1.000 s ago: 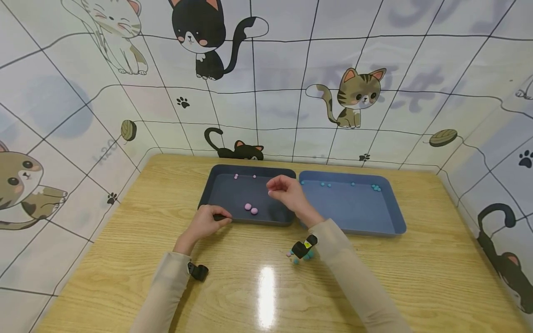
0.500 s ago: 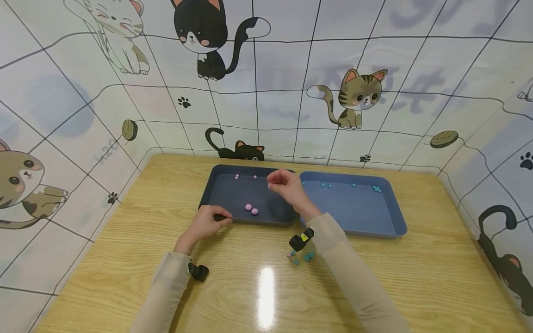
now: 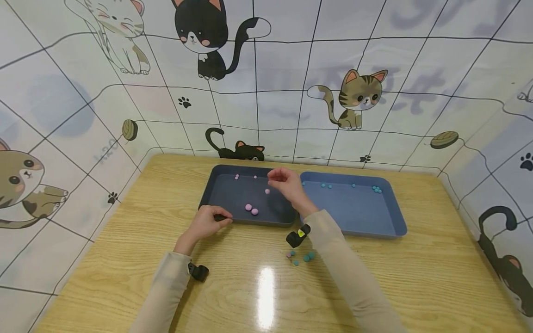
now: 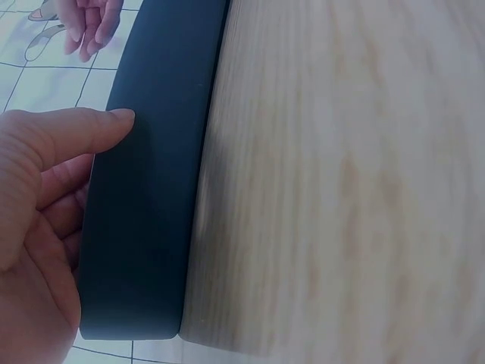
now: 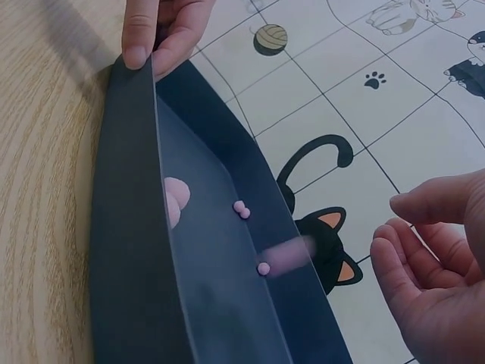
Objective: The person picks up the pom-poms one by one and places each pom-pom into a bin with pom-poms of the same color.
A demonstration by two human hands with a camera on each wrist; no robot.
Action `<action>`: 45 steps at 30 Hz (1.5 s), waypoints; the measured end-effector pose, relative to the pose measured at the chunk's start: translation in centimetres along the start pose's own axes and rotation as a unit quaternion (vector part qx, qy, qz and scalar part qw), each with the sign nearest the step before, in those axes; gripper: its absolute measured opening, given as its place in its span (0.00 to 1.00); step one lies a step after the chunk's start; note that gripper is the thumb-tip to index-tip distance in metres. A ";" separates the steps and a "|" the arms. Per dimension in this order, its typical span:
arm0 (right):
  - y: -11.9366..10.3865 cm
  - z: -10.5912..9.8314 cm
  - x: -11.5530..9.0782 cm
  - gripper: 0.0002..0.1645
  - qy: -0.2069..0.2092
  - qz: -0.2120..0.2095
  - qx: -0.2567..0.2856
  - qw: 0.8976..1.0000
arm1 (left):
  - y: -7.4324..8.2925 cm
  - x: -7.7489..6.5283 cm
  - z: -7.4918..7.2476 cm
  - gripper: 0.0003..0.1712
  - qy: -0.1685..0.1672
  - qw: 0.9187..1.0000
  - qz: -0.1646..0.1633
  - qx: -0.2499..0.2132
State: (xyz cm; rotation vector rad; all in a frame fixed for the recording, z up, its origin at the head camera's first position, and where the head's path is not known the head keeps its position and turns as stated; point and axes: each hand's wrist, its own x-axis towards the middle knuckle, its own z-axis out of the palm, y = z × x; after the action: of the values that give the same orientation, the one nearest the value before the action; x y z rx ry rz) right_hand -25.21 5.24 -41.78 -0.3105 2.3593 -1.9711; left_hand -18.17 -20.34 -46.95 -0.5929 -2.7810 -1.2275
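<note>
My left hand (image 3: pixel 208 221) pinches the near wall of the dark grey tray (image 3: pixel 218 189), thumb outside and fingers inside, as the left wrist view shows. Above that tray's right part is my right hand (image 3: pixel 289 187), its thumb and fingertips slightly apart and holding nothing. A small pink ball (image 3: pixel 267 191) is in the air just below the fingertips, a pink streak (image 5: pixel 288 256) in the right wrist view. Two larger pink balls (image 3: pixel 251 209) lie touching near the tray's front, with smaller pink balls (image 3: pixel 237 176) at its back.
A blue tray (image 3: pixel 354 208) stands to the right, holding several small teal balls (image 3: pixel 376 189) along its back. On the wooden table (image 3: pixel 233 286) before the trays lie several teal balls (image 3: pixel 309 256) and a pink ball (image 3: pixel 289 255). A cat-printed sheet (image 3: pixel 283 106) rises behind.
My right hand has let go of the small pink ball, which is dropping into the dark tray. That hand rose slightly. My left hand has stayed on the tray wall.
</note>
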 end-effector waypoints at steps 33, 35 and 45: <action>0.3 -3.1 -5.1 0.11 -0.053 -0.060 -0.005 0.997 | 0.2 -0.1 -0.1 0.02 -0.003 1.000 -0.013 -0.001; 0.2 -3.2 -5.5 0.11 -0.055 -0.056 -0.007 0.997 | 0.2 -0.1 -0.1 0.02 -0.005 1.000 -0.014 -0.001; 0.8 -3.2 -7.8 0.11 -0.098 -0.045 -0.015 0.994 | 0.0 0.0 -0.1 0.03 -0.005 1.000 -0.010 0.001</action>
State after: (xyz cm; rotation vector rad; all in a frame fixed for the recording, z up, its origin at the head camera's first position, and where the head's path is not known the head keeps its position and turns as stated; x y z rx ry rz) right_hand -18.16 9.92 -42.62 -0.5924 2.2914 -1.8458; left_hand -18.21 -20.40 -46.94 -0.5745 -2.8033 -1.2299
